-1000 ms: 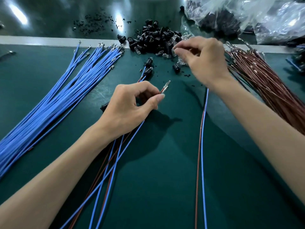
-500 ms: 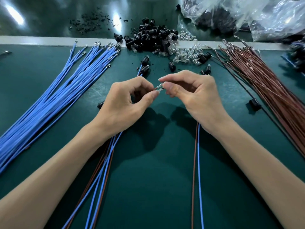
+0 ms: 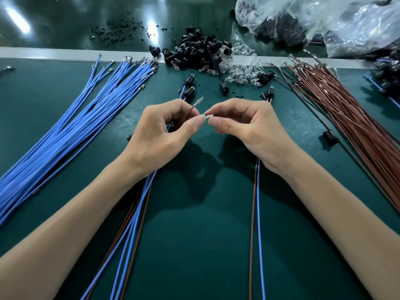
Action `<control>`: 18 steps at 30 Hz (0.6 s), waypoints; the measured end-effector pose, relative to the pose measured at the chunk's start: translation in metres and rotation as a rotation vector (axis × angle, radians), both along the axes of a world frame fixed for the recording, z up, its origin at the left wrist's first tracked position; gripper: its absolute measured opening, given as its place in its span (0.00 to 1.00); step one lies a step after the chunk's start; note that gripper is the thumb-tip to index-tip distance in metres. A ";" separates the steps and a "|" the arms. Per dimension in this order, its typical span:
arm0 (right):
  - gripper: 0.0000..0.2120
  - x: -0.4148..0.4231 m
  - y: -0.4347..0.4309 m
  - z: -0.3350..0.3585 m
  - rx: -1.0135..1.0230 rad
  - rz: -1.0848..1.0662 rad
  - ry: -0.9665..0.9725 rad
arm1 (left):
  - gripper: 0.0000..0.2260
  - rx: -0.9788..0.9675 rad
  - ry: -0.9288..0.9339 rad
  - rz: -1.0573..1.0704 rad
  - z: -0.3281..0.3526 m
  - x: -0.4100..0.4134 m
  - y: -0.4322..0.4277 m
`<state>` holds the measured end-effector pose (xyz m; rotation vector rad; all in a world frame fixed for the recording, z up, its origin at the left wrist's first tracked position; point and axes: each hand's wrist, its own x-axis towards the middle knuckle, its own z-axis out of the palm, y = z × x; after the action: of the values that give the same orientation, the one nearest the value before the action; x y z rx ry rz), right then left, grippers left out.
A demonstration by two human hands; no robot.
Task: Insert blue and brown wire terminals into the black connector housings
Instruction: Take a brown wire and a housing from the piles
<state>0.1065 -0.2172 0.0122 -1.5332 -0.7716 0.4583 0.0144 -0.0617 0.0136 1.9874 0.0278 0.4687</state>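
Observation:
My left hand (image 3: 161,135) grips a blue and a brown wire (image 3: 138,213) that trail toward me; the brown wire's metal terminal (image 3: 198,102) sticks up past my fingers. My right hand (image 3: 246,126) pinches a small clear bulb (image 3: 208,116) between thumb and forefinger, its tip meeting my left thumb and forefinger. A heap of black connector housings (image 3: 194,50) lies at the far middle, with clear bulbs (image 3: 242,72) beside it. Loose blue wires (image 3: 71,126) fan out on the left, brown wires (image 3: 350,118) on the right.
The work goes on over a green mat (image 3: 194,245). A finished blue-brown pair (image 3: 256,213) runs under my right wrist to a housing (image 3: 269,93). Other assembled housings (image 3: 189,83) lie ahead of my left hand. Plastic bags (image 3: 313,20) of parts sit far right.
My right hand came back from the pile of parts with a clear bulb and met my left hand at the middle. My left hand has kept hold of the wires.

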 end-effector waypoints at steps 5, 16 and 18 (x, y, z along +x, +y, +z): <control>0.04 0.002 -0.001 0.000 -0.026 0.009 -0.032 | 0.05 -0.023 -0.004 -0.006 0.001 0.000 0.000; 0.04 0.001 -0.001 0.001 -0.026 0.007 -0.058 | 0.05 0.008 -0.035 -0.016 -0.003 0.001 0.003; 0.04 0.001 -0.001 0.002 -0.027 0.013 -0.035 | 0.04 0.034 -0.064 -0.012 -0.004 0.002 0.003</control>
<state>0.1072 -0.2187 0.0140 -1.5660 -0.8065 0.4543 0.0159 -0.0591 0.0097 2.0036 -0.0322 0.5272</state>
